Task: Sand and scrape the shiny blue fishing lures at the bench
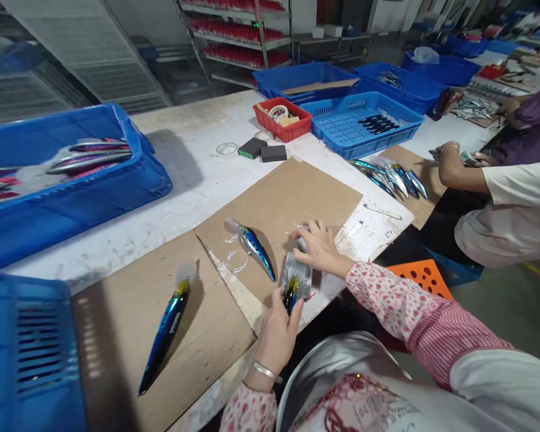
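Observation:
My left hand [276, 333] grips a dark fishing lure [291, 294] with a yellow-green head end, low at the table's front edge. The lure's head lies over a grey, worn-looking flat piece [303, 277]. My right hand [318, 247] is curled over the far end of that piece, its fingers round a grey rounded thing [302, 244] that they partly hide. Just left of my hands, a blue shiny lure [257, 247] with a clear lip rests on the cardboard [297, 186]. Another blue-black lure [167, 330] lies farther left on a second cardboard sheet [220, 354].
Blue bins [148, 174] stand at the left. Toward the back are a red basket [292, 129] with tape rolls, two dark blocks [273, 153] and a blue tray [342, 135] of lures. More lures [398, 177] lie near a co-worker's arm [463, 174] at right.

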The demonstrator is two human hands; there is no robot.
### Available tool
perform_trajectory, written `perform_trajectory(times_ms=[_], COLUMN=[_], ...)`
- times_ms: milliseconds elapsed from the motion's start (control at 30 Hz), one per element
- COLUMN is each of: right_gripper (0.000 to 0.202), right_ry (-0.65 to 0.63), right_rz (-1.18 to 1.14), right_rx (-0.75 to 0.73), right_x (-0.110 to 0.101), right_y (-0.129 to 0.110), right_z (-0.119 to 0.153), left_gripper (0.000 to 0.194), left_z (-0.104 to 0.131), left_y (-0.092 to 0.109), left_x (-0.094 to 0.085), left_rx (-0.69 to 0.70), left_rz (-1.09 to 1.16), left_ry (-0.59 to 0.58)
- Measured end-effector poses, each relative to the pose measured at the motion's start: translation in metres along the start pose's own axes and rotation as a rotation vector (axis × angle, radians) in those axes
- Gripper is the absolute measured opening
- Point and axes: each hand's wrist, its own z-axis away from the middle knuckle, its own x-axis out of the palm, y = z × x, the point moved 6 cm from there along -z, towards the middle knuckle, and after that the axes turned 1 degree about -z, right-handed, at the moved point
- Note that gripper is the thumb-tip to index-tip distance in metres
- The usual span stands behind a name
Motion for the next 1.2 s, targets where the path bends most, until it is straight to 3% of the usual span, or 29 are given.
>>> perform_trajectory(times_ms=[133,300,467,633,833,1033,1200], right_gripper=[0.029,0.028,0.028,0.027,0.028,0.024,0.025], right_ry=[-0.058,0.01,-0.055,0.035,0.007,0.251,0.348], right_rz=[-0.064,-0.02,-0.094,-0.031,-0.112,-0.236,-0.383], right_rx=[-0.048,0.047,-0.059,0.05,-0.062,0.175,0.082], right_x=[0.006,0.003,0.006,0.001,0.006,-0.025,-0.036], right_y=[0.0,0.008,-0.002,0.007,-0.002,0.045,0.033], right_z=[0.001,-0.005,0.005,-0.005,0.005,-0.021,-0.028], left_gripper=[0.047,0.049,0.048,0.05,0.052,0.046,0.046], left_z=[0.0,0.0,0.0,0.001,0.001,0.009,0.008], left_y=[0.001,-0.001,-0.001,-0.001,-0.007,0.005,0.03], left_x=[-0.001,-0.001,-0.004,-0.005,-0.003,-0.023,-0.037], left_rx=[0.006,-0.037,-0.026,-0.078,-0.075,0.014,0.031], left_rz=[0.017,0.082,0.127,0.228,0.269,-0.066,-0.703], left_ry=[-0.011,-0.053,-0.032,-0.051,-0.046,0.044,0.171])
